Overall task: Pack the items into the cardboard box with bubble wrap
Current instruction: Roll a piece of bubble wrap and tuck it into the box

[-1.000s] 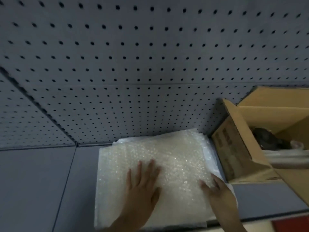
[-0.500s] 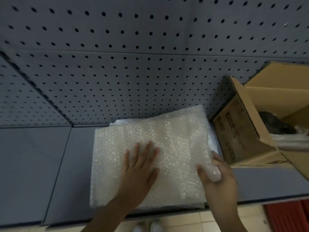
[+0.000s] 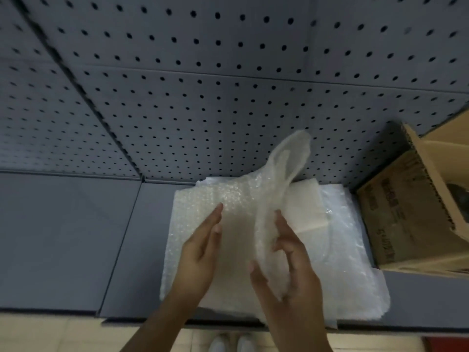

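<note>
A stack of clear bubble wrap sheets (image 3: 350,252) lies on the grey shelf in front of me. My right hand (image 3: 289,265) grips the top bubble wrap sheet (image 3: 281,179) and holds it lifted, its far end curling up above the stack. My left hand (image 3: 203,247) hovers beside that sheet with straight fingers, holding nothing. The open cardboard box (image 3: 406,212) stands at the right edge, one flap raised, with a dark item (image 3: 456,196) partly visible inside.
A grey pegboard wall (image 3: 228,85) rises right behind the shelf (image 3: 76,237). The shelf's front edge runs just below the stack, with tiled floor and white shoes (image 3: 231,344) beneath. A red object (image 3: 449,345) shows at the bottom right corner.
My right hand has pulled the top sheet's right side up off the stack. My left hand has lifted from pressing flat on the wrap. The view has moved closer.
</note>
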Available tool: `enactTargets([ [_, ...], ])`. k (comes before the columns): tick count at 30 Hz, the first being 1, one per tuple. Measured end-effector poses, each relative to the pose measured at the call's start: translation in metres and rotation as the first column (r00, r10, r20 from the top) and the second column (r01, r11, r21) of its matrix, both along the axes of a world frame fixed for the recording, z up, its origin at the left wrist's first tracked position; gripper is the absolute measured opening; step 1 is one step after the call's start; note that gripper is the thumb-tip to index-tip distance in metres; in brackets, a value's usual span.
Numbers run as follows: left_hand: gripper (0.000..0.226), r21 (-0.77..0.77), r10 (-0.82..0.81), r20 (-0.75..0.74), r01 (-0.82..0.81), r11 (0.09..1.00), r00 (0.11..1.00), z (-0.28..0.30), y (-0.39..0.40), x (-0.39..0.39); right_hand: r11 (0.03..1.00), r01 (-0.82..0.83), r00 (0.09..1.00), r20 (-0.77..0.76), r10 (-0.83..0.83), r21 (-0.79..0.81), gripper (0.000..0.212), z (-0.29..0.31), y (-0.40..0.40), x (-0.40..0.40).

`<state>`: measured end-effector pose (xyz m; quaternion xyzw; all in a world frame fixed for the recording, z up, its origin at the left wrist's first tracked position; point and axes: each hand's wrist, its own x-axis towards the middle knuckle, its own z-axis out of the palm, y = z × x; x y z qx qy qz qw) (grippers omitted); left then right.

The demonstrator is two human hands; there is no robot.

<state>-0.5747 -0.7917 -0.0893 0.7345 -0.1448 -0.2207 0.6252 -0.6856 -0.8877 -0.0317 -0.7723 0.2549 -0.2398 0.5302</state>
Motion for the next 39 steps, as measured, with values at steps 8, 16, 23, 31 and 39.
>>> enactTargets([
  [8, 0.043, -0.043, 0.177, -0.042, -0.179, 0.983, 0.983, 0.008, 0.049, 0.029, 0.962, -0.232, 0.972, -0.05, 0.227, -0.142, 0.025, -0.026, 0.046, 0.045],
  [16, 0.038, -0.082, 0.211, -0.016, -0.211, 0.974, 0.977, 0.003, 0.078, 0.041, 0.952, -0.275, 0.956, -0.143, 0.256, -0.135, 0.02, -0.063, 0.067, 0.065],
  [23, 0.038, -0.042, 0.193, 0.143, -0.189, 0.981, 0.971, 0.003, 0.076, 0.045, 0.961, -0.26, 0.956, -0.165, 0.243, -0.095, 0.051, -0.076, 0.071, 0.07],
  [31, 0.043, -0.014, 0.14, 0.244, -0.141, 0.99, 0.96, -0.002, 0.064, 0.05, 0.913, -0.399, 0.873, -0.344, 0.347, -0.091, 0.095, -0.078, 0.07, 0.067],
  [39, 0.044, -0.002, 0.109, 0.39, -0.118, 0.993, 0.914, 0.005, 0.059, 0.055, 0.842, -0.539, 0.759, -0.443, 0.477, -0.017, 0.092, -0.076, 0.062, 0.068],
])
